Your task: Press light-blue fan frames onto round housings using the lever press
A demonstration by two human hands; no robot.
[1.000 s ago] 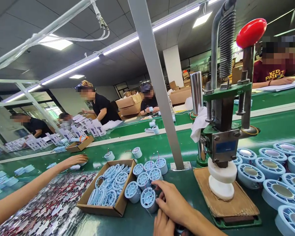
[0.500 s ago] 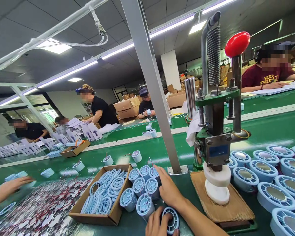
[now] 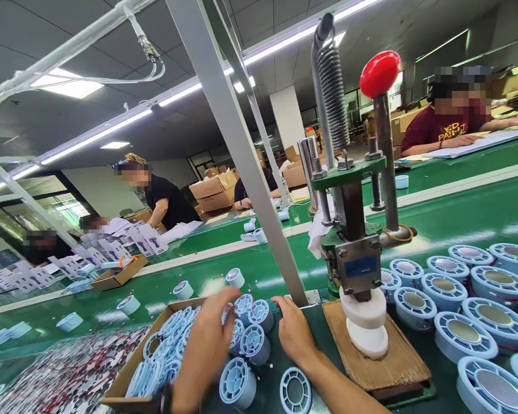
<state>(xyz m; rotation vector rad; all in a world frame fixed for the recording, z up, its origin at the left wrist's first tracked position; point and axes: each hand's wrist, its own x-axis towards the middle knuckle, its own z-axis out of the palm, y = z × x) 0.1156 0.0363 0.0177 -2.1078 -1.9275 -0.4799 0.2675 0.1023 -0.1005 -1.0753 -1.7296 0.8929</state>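
Note:
My left hand (image 3: 210, 330), partly smeared by motion, hangs over the edge of a cardboard box (image 3: 132, 374), its thumb and fingers apart. Under and beside it stand several light-blue cylindrical plastic housings (image 3: 238, 382) with spoked round tops; some are partly hidden by the hand. To their right is my right hand (image 3: 297, 333), index finger stretched out, nothing seen in its grasp. Below that hand, a single light-blue spoked round piece (image 3: 295, 391) lies on the green bench, touched by neither hand. Light-blue rings (image 3: 149, 368) fill the box.
A hand press (image 3: 358, 253) with a red knob (image 3: 380, 73) and white round pads stands right, on a cardboard sheet (image 3: 399, 374). Several wider blue housings (image 3: 466, 333) crowd the far right. Small metal parts with red wires (image 3: 77, 368) lie left. A metal post (image 3: 246, 155) rises ahead.
My left hand has let go of the spoked round piece and moved up and left toward the cylinders. My right hand is now apart from them. Another person's hand at far left is gone.

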